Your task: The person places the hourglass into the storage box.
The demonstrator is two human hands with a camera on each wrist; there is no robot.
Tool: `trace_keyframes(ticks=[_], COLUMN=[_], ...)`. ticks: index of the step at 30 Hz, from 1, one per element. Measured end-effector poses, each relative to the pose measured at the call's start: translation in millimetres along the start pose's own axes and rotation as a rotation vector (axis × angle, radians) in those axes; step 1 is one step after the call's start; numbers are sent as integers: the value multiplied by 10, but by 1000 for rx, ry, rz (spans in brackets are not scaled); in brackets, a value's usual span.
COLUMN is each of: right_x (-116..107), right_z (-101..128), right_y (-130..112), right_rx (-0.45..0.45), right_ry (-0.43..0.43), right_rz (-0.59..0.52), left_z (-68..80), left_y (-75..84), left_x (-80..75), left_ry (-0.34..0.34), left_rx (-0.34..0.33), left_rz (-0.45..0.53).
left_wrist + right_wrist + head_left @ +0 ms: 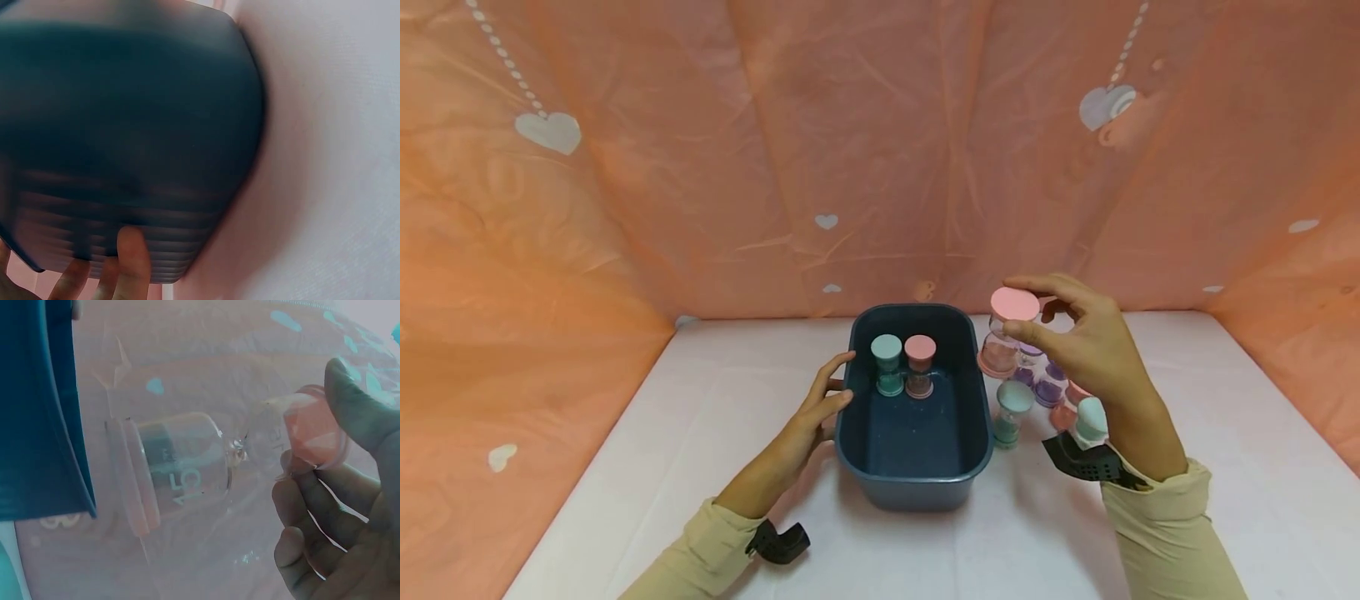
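Frame centre: dark blue tub [913,454], our left hand [815,408] resting straight fingers against its left wall. Right of it, our right hand [1086,342] pinches the pink-capped sand timer [1006,337] by its top cap, lifted just beside the tub's right rim.

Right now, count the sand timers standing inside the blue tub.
2. A teal-capped timer and a pink-capped timer stand side by side toward the far end of the blue tub. The tub's near wall could hide something low.
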State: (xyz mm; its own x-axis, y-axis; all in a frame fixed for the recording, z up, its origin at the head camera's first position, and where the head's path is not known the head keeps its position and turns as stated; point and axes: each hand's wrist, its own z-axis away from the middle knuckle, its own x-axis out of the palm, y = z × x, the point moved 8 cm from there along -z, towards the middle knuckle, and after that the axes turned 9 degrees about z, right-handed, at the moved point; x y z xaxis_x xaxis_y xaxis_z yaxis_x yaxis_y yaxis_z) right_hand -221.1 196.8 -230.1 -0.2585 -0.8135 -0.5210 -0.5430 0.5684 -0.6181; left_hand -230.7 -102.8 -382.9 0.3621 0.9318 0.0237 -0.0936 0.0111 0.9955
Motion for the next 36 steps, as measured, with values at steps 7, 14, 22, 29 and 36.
trace_keyframes(ticks=[7,14,22,29,36], right_x=[163,391,652,870,1047], right_z=[-7,-6,27,53,66], right_y=[-116,-261,-293,-238,-218], right_rx=[-30,-137,-148,-90,-110], right_ry=[-35,-90,-181,-297,-395], right_rz=[-15,-32,-39,36,86], left_z=[-8,-13,-13,-15,-16], left_y=[-1,-6,-13,-20,-19], left_x=[-5,2,-3,-4,3], left_ry=[6,-6,-1,-5,-5], left_rx=[1,2,2,3,9], left_rz=[1,7,7,12,5])
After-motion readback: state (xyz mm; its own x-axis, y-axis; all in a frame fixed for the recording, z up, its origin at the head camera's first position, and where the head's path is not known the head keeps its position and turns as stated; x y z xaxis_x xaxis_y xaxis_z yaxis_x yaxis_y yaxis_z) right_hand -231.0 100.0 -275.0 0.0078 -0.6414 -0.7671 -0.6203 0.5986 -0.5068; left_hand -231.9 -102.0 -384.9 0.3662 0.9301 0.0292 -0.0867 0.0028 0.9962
